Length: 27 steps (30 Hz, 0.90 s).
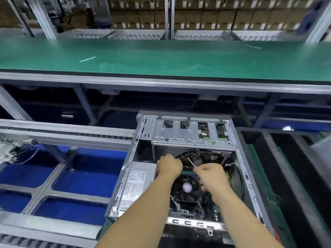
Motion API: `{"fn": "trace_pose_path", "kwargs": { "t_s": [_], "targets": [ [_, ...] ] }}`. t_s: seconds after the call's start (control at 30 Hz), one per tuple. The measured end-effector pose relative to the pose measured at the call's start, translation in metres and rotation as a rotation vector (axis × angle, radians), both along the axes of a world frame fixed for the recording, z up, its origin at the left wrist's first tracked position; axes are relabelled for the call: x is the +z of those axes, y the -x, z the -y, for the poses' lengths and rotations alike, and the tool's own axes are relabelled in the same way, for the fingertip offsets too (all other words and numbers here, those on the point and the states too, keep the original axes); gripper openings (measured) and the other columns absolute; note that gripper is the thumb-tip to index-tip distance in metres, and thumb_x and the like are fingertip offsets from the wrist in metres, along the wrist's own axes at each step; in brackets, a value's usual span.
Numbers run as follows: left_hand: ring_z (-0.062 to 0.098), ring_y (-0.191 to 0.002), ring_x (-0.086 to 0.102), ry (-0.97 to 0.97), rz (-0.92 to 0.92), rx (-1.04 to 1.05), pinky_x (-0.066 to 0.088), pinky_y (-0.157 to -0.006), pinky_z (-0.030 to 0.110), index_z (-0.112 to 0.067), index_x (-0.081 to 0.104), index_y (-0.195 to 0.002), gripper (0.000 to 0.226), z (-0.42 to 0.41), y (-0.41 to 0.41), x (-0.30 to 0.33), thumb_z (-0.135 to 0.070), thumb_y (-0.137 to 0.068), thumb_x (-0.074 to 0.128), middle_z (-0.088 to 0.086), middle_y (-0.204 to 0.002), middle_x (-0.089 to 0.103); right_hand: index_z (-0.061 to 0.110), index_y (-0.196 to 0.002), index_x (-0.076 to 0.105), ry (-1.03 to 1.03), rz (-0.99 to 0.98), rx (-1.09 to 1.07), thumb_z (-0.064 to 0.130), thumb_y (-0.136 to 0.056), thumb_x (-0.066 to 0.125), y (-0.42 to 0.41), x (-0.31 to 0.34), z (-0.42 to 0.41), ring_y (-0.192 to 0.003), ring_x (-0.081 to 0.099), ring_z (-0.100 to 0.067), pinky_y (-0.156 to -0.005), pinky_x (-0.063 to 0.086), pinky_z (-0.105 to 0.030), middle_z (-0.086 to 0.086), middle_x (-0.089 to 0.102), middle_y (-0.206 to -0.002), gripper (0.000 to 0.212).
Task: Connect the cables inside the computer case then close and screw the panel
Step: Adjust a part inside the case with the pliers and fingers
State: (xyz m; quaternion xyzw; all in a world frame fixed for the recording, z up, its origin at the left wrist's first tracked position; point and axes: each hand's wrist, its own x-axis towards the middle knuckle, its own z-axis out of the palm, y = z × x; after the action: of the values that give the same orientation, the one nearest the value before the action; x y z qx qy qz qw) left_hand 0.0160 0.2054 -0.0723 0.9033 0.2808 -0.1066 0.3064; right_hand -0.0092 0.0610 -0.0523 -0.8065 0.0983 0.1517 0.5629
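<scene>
Landmark: the CPU fan [186, 187], round and black with a purple hub sticker, in the middle of the open computer case [240, 158].
Left hand [169, 166]: just beyond the fan and slightly to its left, fingers curled down into the cable bundle [190, 159]; it looks to be gripping wires, though what exactly it holds is hidden under the knuckles.
Right hand [209, 174]: just beyond the fan and to its right, fingers closed in a pinch on a thin white strip [191, 162], probably a cable tie.
Strip axis: slants up and away to the left from the right-hand pinch, toward the left hand; its far end lies over the bundle.
Nearer hand: the left hand sits on the bundle; the right is beside it and holds the strip's near end.
Key relation: the bundle lies between the two hands, beyond the fan.
Panel: not in view; the case stands open.
Power supply [138, 185]: silver box left of the fan.
Writing: its label carries dense print and a blue brand word, too blurred to read.
</scene>
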Motion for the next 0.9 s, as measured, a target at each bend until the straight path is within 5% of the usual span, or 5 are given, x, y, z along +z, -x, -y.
{"fn": "trace_pose_path", "kwargs": {
  "t_s": [0.1, 0.43, 0.67, 0.8, 0.9],
  "targets": [
    [0.033, -0.125, 0.044, -0.054, 0.036, -0.078, 0.04, -0.094, 0.042, -0.012, 0.052, -0.127, 0.05, 0.003, 0.004, -0.002, -0.044, -0.089, 0.053, 0.012, -0.132, 0.049, 0.01, -0.072, 0.066, 0.046, -0.024, -0.002, 0.012, -0.085, 0.062, -0.003, 0.003, -0.004, -0.051, 0.039, -0.021, -0.049, 0.032, -0.029, -0.012, 0.046, -0.059, 0.015],
    [0.032, -0.106, 0.059, 0.033, 0.134, 0.003, 0.049, -0.08, 0.037, -0.007, 0.057, -0.111, 0.02, 0.001, 0.01, -0.003, -0.018, -0.094, 0.055, 0.012, -0.114, 0.063, 0.01, -0.05, 0.051, 0.336, -0.032, 0.01, 0.018, -0.07, 0.062, -0.017, 0.007, -0.016, -0.032, 0.046, -0.019, -0.046, 0.039, -0.025, -0.001, 0.051, -0.035, 0.024],
    [0.03, -0.1, 0.062, 0.183, 0.187, 0.095, 0.041, -0.072, 0.028, -0.007, 0.065, -0.107, 0.018, 0.0, 0.013, 0.0, -0.014, -0.093, 0.057, 0.011, -0.105, 0.068, 0.011, -0.054, 0.041, 0.371, 0.016, 0.011, 0.01, -0.08, 0.061, -0.023, 0.003, -0.017, -0.047, 0.043, -0.02, -0.046, 0.03, -0.025, -0.002, 0.047, -0.05, 0.033],
    [0.025, -0.077, 0.059, 0.195, 0.173, 0.028, 0.041, -0.064, 0.028, -0.008, 0.06, -0.077, 0.024, 0.0, 0.014, -0.002, -0.027, -0.091, 0.066, 0.005, -0.074, 0.061, 0.013, -0.055, 0.041, 0.429, 0.052, 0.055, 0.015, -0.086, 0.064, -0.021, 0.0, -0.017, -0.048, 0.045, -0.018, -0.045, 0.031, -0.025, -0.002, 0.048, -0.053, 0.039],
    [0.027, -0.095, 0.063, 0.186, 0.151, 0.014, 0.043, -0.072, 0.028, -0.006, 0.066, -0.101, 0.022, 0.0, 0.014, -0.003, -0.027, -0.093, 0.064, 0.009, -0.097, 0.068, 0.014, -0.051, 0.038, 0.451, 0.068, 0.067, 0.013, -0.081, 0.067, -0.02, -0.001, -0.016, -0.046, 0.04, -0.019, -0.045, 0.028, -0.025, 0.0, 0.043, -0.049, 0.042]
  ]
}}
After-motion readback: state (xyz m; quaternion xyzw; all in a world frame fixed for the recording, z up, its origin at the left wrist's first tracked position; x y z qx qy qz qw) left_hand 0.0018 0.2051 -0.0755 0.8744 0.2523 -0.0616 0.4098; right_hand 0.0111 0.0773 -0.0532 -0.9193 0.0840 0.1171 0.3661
